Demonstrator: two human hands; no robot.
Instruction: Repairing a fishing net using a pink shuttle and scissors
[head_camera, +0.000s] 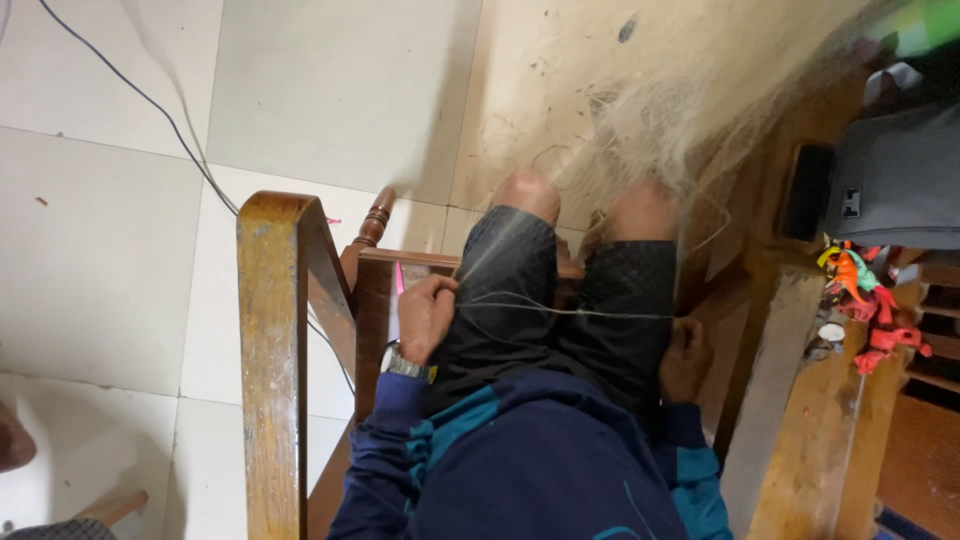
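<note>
I look down at my lap in dark shorts and a navy and teal top. My left hand (425, 315), with a wristwatch (402, 362) on the wrist, pinches a thin pale line (560, 310) beside a pink needle-like tool (399, 280). The line runs taut across my thighs to my right hand (685, 358), which closes on its other end. A fine, pale fishing net (650, 120) spreads from my knees out over the floor ahead.
A wooden chair armrest (272, 340) stands at my left, with a turned spindle (374, 222) behind it. A dark cable (150, 105) crosses the white floor tiles. At the right a wooden bench (800, 400) carries colourful small toys (865, 300) and a grey bag (895, 180).
</note>
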